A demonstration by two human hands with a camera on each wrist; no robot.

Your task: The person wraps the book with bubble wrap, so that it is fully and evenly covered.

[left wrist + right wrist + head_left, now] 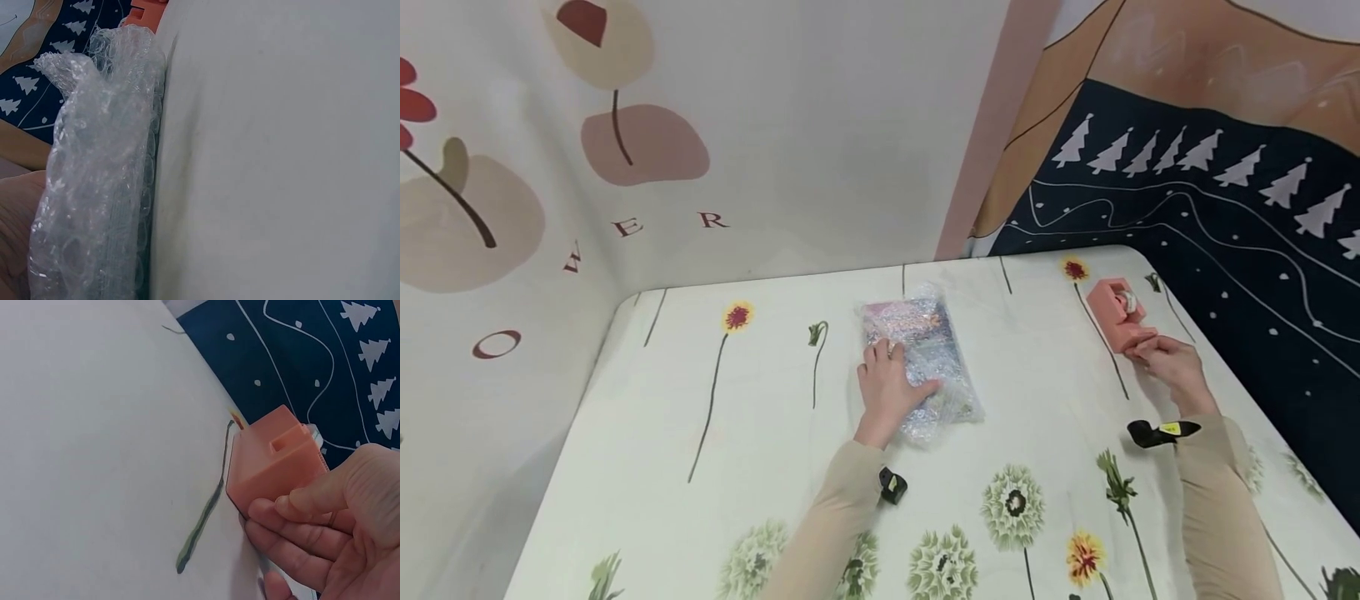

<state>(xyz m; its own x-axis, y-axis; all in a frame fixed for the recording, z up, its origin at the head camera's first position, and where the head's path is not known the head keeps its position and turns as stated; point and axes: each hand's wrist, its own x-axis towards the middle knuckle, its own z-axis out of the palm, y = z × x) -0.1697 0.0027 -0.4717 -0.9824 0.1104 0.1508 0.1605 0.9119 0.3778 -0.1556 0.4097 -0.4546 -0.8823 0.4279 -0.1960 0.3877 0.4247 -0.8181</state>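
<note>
A flat package wrapped in bubble wrap (936,350) lies near the middle of the table, with a colourful printed item showing through. My left hand (891,387) rests on its left part, thumb spread to the right. In the left wrist view the crinkled bubble wrap (100,169) fills the left side, with part of the hand (19,225) behind it. Over at the right, my right hand (1176,367) pinches the near end of a coral tape dispenser (1116,317) between thumb and fingers. A roll of tape (1126,302) sits in its far end.
The table (775,450) is covered with a white flower-printed cloth. A pale printed curtain (820,150) rises behind it, and a dark blue tree-patterned one (1210,217) borders the right edge. Small black wrist cameras (892,485) are worn on both arms.
</note>
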